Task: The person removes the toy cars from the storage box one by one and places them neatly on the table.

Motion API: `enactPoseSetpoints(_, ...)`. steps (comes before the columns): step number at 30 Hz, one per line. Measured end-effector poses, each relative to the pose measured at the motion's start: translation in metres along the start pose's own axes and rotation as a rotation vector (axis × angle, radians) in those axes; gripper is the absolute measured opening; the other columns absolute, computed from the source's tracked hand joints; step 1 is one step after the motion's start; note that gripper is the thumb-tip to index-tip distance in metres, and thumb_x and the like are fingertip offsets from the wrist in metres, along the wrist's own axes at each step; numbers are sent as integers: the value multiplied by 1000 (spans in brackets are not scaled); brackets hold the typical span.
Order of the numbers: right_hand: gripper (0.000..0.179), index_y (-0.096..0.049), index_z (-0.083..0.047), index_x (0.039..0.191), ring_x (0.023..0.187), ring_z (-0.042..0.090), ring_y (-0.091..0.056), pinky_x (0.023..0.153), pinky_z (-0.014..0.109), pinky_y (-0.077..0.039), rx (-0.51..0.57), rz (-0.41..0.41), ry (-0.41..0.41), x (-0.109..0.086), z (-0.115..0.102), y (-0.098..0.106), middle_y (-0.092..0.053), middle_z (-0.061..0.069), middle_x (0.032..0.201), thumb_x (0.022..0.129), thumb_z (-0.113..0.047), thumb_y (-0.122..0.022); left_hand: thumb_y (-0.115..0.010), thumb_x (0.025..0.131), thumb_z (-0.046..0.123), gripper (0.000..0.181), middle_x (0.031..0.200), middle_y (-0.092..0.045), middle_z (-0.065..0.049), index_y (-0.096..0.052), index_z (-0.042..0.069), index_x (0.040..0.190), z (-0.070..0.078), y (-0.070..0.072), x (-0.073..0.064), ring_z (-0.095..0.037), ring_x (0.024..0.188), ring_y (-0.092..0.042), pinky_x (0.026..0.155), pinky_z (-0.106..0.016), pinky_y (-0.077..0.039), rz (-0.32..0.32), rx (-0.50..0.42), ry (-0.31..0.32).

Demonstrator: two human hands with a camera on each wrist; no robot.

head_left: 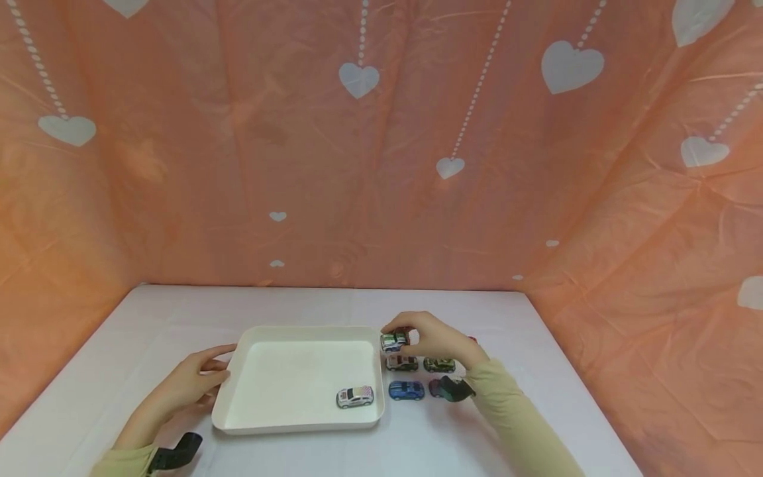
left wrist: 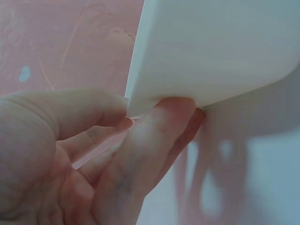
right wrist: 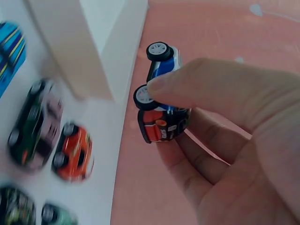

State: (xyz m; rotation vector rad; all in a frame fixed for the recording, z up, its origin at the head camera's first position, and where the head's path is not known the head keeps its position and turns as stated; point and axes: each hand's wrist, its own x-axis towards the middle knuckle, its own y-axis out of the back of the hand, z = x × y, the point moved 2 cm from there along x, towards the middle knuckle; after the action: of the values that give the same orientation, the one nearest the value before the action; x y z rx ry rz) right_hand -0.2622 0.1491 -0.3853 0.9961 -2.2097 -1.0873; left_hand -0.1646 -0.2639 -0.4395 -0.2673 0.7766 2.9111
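Note:
A white rectangular tray [head_left: 286,371] lies on the table, a white toy car [head_left: 355,397] inside near its right front corner. At the tray's left edge, my left hand [head_left: 181,387] holds the rim; the left wrist view shows fingertips [left wrist: 173,110] against the tray's wall [left wrist: 197,51]. My right hand [head_left: 438,336] pinches a toy car [head_left: 395,342] beside the tray's right edge. Up close in the right wrist view, that car [right wrist: 161,123] shows blue, white and orange-red colouring, tilted between thumb and fingers, partly hidden by the thumb.
Right of the tray stand several more toy cars: a brown-grey car [head_left: 402,362], a green patterned car [head_left: 440,365], a blue car [head_left: 406,390] and a dark car [head_left: 437,388] partly behind the black wrist mount. An orange backdrop [head_left: 334,146] with hearts surrounds the table.

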Motion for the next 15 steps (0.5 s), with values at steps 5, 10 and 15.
enactPoseSetpoints(5, 42, -65, -11, 122, 108, 14, -56, 93, 41, -46, 3, 45, -79, -26, 13, 10, -63, -6, 116, 81, -4, -73, -56, 94, 4, 57, 114, -56, -30, -31, -5, 144, -2, 0, 2, -23, 74, -62, 55, -35, -51, -6, 2, 1)
enactPoseSetpoints(10, 42, -64, -10, 121, 108, 18, -56, 93, 45, -45, 7, 84, -143, -53, 27, 17, -63, -2, 117, 82, 1, -69, -56, 94, 5, 58, 116, -55, -31, -31, -5, 144, -4, 1, 2, -23, 75, -62, 56, -35, -51, -10, 12, -1)
enactPoseSetpoints(15, 42, -65, -8, 120, 108, 20, -56, 94, 47, -44, -17, 128, -174, -77, 41, 23, -63, 0, 116, 80, 4, -69, -56, 94, 5, 57, 117, -54, -32, -32, -6, 144, -2, 2, 4, -23, 75, -62, 56, -35, -51, -5, 19, -14)
